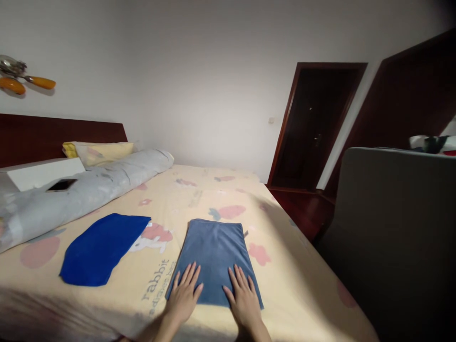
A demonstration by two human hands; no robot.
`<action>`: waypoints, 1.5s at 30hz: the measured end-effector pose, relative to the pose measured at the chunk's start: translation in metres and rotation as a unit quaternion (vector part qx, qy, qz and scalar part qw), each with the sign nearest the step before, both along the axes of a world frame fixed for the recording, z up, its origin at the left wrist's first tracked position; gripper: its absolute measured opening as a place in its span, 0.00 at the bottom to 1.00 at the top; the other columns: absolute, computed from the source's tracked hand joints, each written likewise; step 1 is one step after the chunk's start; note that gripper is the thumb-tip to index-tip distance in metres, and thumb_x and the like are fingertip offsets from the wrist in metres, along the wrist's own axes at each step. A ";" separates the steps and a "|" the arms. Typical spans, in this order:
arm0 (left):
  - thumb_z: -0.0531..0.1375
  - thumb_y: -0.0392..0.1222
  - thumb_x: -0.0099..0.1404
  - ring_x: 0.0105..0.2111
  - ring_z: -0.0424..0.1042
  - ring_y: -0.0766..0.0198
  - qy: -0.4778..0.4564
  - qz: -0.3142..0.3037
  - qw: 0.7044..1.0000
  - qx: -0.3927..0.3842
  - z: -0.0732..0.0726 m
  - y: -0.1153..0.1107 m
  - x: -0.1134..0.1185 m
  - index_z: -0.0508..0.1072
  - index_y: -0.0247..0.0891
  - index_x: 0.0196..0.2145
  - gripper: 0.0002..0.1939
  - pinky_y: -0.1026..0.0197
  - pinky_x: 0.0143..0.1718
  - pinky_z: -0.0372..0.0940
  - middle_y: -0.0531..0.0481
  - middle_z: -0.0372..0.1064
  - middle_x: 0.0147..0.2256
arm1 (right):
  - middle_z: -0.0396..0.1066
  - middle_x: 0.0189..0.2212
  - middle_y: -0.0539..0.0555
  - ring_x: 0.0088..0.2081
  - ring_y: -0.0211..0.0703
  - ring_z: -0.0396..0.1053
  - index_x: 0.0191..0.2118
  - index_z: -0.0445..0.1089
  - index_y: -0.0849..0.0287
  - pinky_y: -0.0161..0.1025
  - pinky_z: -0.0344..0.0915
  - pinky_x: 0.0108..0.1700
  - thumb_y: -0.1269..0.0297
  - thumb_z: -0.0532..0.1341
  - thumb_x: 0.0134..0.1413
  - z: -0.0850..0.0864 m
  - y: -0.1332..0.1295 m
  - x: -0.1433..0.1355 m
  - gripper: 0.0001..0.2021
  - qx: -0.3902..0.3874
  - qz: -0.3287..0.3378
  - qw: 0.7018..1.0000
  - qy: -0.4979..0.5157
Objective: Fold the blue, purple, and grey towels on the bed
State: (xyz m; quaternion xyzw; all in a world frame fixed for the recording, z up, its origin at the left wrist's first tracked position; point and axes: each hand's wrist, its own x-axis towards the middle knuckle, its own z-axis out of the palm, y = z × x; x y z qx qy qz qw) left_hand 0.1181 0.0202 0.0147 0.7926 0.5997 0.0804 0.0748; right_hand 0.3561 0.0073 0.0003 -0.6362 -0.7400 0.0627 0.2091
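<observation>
A grey-blue piece of cloth [215, 251], folded into a rough rectangle, lies flat on the bed. Its near left corner is under my left hand [184, 293], which rests palm down with fingers spread. On the near right part of the same cloth, my right hand [244, 295] also presses flat, fingers apart. A small tag [245, 233] sticks out from the cloth's right edge. To the left, apart from both hands, a bright blue cloth [103, 251] is spread on the bedsheet [203, 194].
A rolled grey quilt [117, 175] runs along the bed's left side, with a phone [62, 185] on it. Behind it are a white box [48, 173] and a yellow pillow [103, 153]. A dark grey panel [384, 237] stands at right, near a brown door [317, 128].
</observation>
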 end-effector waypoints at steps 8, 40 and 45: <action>0.43 0.51 0.70 0.67 0.44 0.53 0.059 0.073 0.994 0.046 -0.023 -0.009 -0.049 0.50 0.46 0.66 0.29 0.38 0.65 0.40 0.51 0.46 0.67 | 0.46 0.67 0.55 0.68 0.55 0.43 0.66 0.50 0.58 0.62 0.43 0.67 0.40 0.46 0.61 -0.001 -0.008 0.041 0.36 -0.056 -0.071 0.994 -0.066; 0.39 0.44 0.72 0.67 0.48 0.55 0.036 0.036 0.995 0.088 -0.009 0.055 0.013 0.54 0.37 0.66 0.28 0.44 0.65 0.47 0.43 0.48 0.66 | 0.47 0.68 0.56 0.69 0.45 0.42 0.66 0.52 0.63 0.48 0.42 0.69 0.69 0.42 0.61 0.018 0.059 -0.012 0.28 -0.037 0.032 0.996 -0.079; 0.39 0.35 0.69 0.67 0.43 0.66 0.011 -0.068 0.997 0.040 -0.001 0.091 0.049 0.49 0.37 0.67 0.30 0.55 0.66 0.45 0.50 0.44 0.68 | 0.50 0.67 0.53 0.68 0.39 0.46 0.67 0.50 0.58 0.42 0.45 0.68 0.69 0.43 0.61 0.028 0.090 -0.051 0.28 -0.038 0.162 0.985 -0.038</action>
